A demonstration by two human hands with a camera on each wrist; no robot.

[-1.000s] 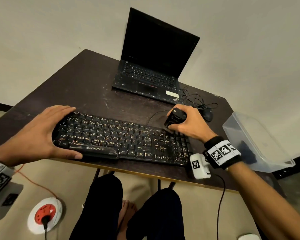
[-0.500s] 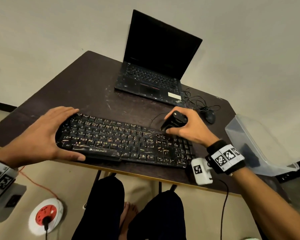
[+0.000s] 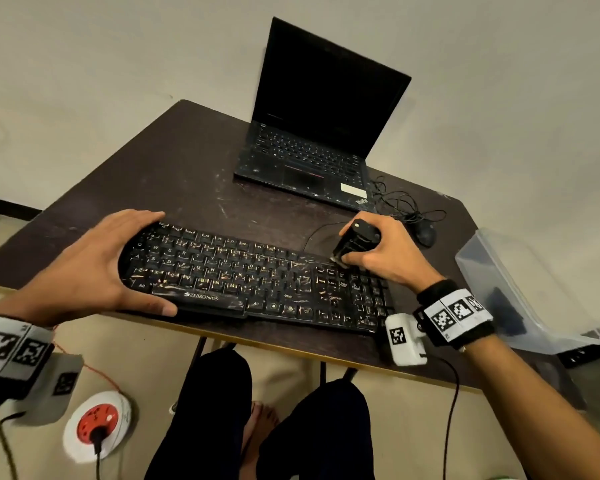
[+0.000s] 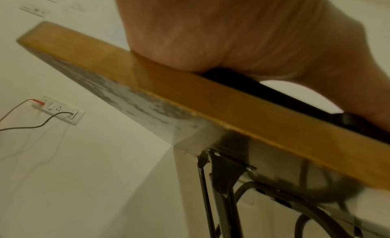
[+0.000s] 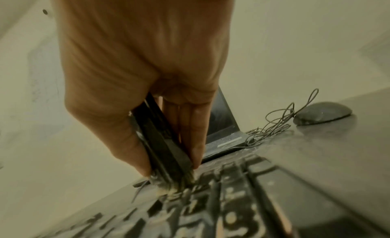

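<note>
A black keyboard (image 3: 257,271) with worn keys lies along the front of the dark table (image 3: 174,174). My left hand (image 3: 94,268) holds its left end, thumb on the front edge and fingers over the back edge. My right hand (image 3: 385,254) grips a small black brush (image 3: 357,239), held upright over the keyboard's upper right part. In the right wrist view the brush (image 5: 166,146) has its bristles down on the keys (image 5: 221,208). The left wrist view shows my left hand (image 4: 232,33) above the table's wooden edge (image 4: 190,94).
An open black laptop (image 3: 319,133) with a dark screen stands at the back. A black mouse (image 3: 425,233) and its tangled cable lie right of it. A clear plastic bin (image 3: 520,289) sits at the table's right edge. A round red-and-white socket (image 3: 96,424) is on the floor.
My right hand and the brush have shifted slightly over the right end of the keyboard. My left hand keeps the same hold on the left end.
</note>
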